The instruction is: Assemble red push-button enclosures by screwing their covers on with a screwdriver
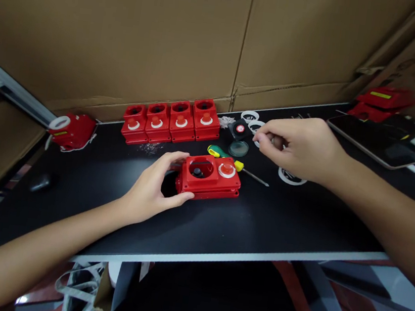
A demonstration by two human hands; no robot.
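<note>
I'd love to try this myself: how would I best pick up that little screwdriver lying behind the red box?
Probably by the green and yellow handle of the screwdriver, pinched from above. It lies flat on the black table with the thin shaft pointing right; the handle is the thickest part. The red box sits close in front, so come from above or behind.

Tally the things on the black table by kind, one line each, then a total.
Red button boxes: 5, four in a back row and one gripped by the left hand
White rings: 4, one under the right hand
Screwdriver: 1
Round clear lens: 1
Black square part: 1
Total: 12
</note>
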